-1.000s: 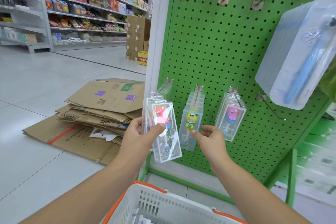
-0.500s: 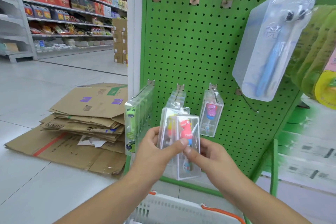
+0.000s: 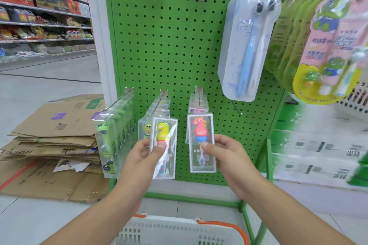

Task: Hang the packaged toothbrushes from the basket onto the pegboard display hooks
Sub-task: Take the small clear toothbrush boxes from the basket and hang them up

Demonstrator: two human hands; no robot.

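Toothbrush packs sit one in each hand: your left hand (image 3: 144, 154) pinches the yellow dinosaur pack (image 3: 163, 146), your right hand (image 3: 226, 154) the red dinosaur pack (image 3: 201, 142); each held below its matching hook (image 3: 196, 97) on the pegboard (image 3: 169, 45), apparently sorted by colour; basket (image 3: 179, 230) near you.

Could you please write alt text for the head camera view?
Left hand holds a yellow dinosaur toothbrush pack, right hand a red one, before a green pegboard; white basket below.
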